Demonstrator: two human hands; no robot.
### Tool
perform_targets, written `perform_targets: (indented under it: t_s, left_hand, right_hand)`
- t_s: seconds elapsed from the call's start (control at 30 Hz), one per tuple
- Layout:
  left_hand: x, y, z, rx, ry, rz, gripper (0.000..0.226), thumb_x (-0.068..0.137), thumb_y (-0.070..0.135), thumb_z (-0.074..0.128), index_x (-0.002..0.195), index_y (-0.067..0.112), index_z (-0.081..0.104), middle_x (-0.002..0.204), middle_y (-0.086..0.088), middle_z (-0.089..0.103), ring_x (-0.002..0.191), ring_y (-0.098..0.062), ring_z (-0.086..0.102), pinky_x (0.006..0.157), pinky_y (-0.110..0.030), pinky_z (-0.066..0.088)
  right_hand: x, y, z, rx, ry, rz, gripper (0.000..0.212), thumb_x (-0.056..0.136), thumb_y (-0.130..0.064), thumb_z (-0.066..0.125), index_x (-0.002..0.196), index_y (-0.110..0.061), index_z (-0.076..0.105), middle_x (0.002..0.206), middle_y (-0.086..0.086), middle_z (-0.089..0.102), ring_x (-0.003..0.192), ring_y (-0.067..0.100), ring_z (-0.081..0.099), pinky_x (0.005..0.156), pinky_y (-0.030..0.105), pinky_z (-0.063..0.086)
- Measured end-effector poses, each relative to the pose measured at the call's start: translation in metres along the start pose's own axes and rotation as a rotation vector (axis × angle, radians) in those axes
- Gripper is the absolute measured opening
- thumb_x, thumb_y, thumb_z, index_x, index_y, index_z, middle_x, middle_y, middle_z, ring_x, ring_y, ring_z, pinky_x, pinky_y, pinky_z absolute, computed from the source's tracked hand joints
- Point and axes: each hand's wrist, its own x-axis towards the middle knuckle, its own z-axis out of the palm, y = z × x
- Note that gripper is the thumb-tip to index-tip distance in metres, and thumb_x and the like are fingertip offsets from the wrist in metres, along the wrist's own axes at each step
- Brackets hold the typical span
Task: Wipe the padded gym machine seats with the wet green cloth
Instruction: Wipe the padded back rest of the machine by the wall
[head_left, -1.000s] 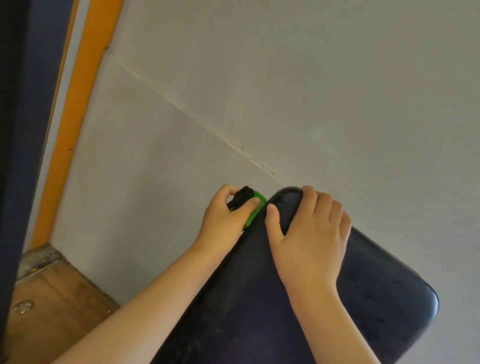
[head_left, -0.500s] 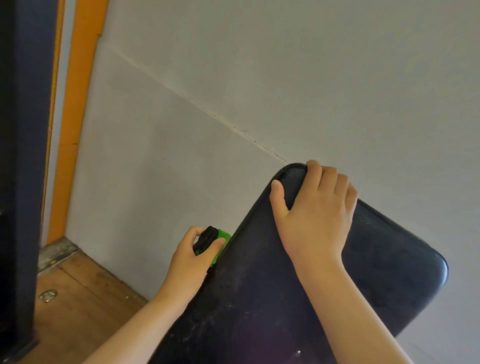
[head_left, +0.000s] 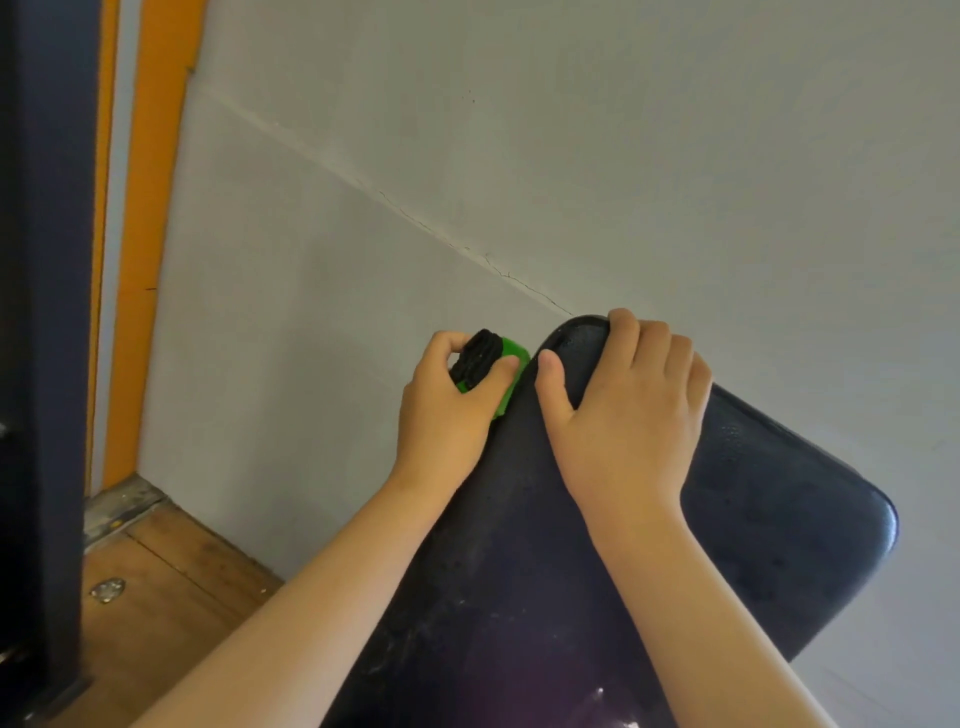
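A dark padded seat (head_left: 769, 525) with a wet sheen fills the lower right of the head view, tilted toward a grey wall. My left hand (head_left: 447, 415) is closed around the folded green cloth (head_left: 511, 364), which has a black part on top, and presses it against the pad's left edge near the top corner. My right hand (head_left: 628, 410) grips that top corner, fingers curled over the rim and thumb lying on the pad face. Most of the cloth is hidden inside my left hand.
The grey wall (head_left: 519, 156) stands right behind the pad, with a thin diagonal crack. An orange strip (head_left: 145, 260) and a dark upright post (head_left: 41, 364) run down the left. Wooden floor (head_left: 171, 597) shows at lower left.
My left hand slid the cloth down the pad's left edge, then back up to the top corner. My right hand has kept its grip on the corner.
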Motion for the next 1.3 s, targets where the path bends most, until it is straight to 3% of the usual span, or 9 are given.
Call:
perform_targets:
  t_s: [0.33, 0.5, 0.63, 0.77, 0.93, 1.1, 1.3]
  left_hand:
    - [-0.05, -0.072, -0.05, 0.192, 0.046, -0.228, 0.015, 0.085, 0.033, 0.069, 0.096, 0.025, 0.062, 0.085, 0.007, 0.067, 0.076, -0.007, 0.065, 0.066, -0.028, 0.054]
    - [-0.048, -0.069, -0.045, 0.164, 0.062, -0.231, 0.011, 0.087, 0.028, 0.069, 0.091, 0.021, 0.063, 0.081, 0.004, 0.067, 0.077, -0.013, 0.065, 0.072, -0.038, 0.055]
    - [-0.029, -0.045, -0.025, 0.078, 0.051, -0.16, 0.011, 0.088, 0.026, 0.069, 0.093, 0.018, 0.063, 0.082, 0.004, 0.067, 0.073, -0.004, 0.064, 0.076, -0.034, 0.053]
    - [-0.017, -0.029, -0.013, 0.032, -0.007, -0.118, 0.016, 0.087, 0.028, 0.069, 0.097, 0.018, 0.062, 0.083, 0.002, 0.067, 0.074, -0.007, 0.064, 0.07, -0.033, 0.053]
    - [-0.034, -0.048, -0.03, 0.109, -0.013, -0.167, 0.013, 0.091, 0.029, 0.065, 0.1, 0.02, 0.06, 0.088, 0.001, 0.065, 0.079, -0.01, 0.063, 0.072, -0.034, 0.053]
    - [-0.06, -0.075, -0.052, 0.166, 0.008, -0.277, 0.011, 0.092, 0.028, 0.063, 0.1, 0.022, 0.059, 0.089, 0.002, 0.063, 0.078, -0.005, 0.06, 0.067, -0.024, 0.05]
    - [-0.057, -0.069, -0.046, 0.175, 0.061, -0.262, 0.01, 0.09, 0.023, 0.067, 0.096, 0.018, 0.061, 0.087, 0.0, 0.065, 0.082, -0.012, 0.062, 0.078, -0.036, 0.054]
  right_hand:
    - [-0.001, 0.001, 0.003, -0.019, 0.012, 0.006, 0.06, 0.092, -0.053, 0.033, 0.116, -0.003, 0.053, 0.099, 0.015, 0.056, 0.091, 0.035, 0.05, 0.088, 0.042, 0.029]
    - [-0.001, 0.001, 0.001, -0.001, 0.001, 0.005, 0.059, 0.092, -0.054, 0.032, 0.115, -0.004, 0.053, 0.099, 0.014, 0.057, 0.091, 0.034, 0.05, 0.087, 0.043, 0.033]
    - [-0.001, 0.003, -0.001, -0.004, 0.001, 0.004, 0.06, 0.092, -0.054, 0.032, 0.115, -0.003, 0.054, 0.099, 0.014, 0.057, 0.09, 0.034, 0.051, 0.086, 0.043, 0.033]
    - [-0.001, 0.006, -0.001, -0.002, 0.003, 0.011, 0.061, 0.091, -0.055, 0.031, 0.116, -0.003, 0.054, 0.099, 0.013, 0.057, 0.09, 0.033, 0.051, 0.087, 0.043, 0.033]
    - [0.0, 0.006, 0.0, -0.013, 0.002, 0.012, 0.06, 0.092, -0.055, 0.031, 0.116, -0.004, 0.053, 0.101, 0.013, 0.057, 0.092, 0.033, 0.05, 0.089, 0.043, 0.032]
    - [-0.002, 0.006, 0.001, -0.008, 0.008, 0.014, 0.06, 0.092, -0.055, 0.031, 0.116, -0.004, 0.053, 0.101, 0.013, 0.057, 0.092, 0.033, 0.05, 0.09, 0.043, 0.032]
    - [0.0, 0.007, -0.006, 0.03, -0.083, 0.025, 0.06, 0.093, -0.054, 0.034, 0.12, -0.004, 0.053, 0.107, 0.014, 0.058, 0.097, 0.034, 0.051, 0.091, 0.045, 0.036]
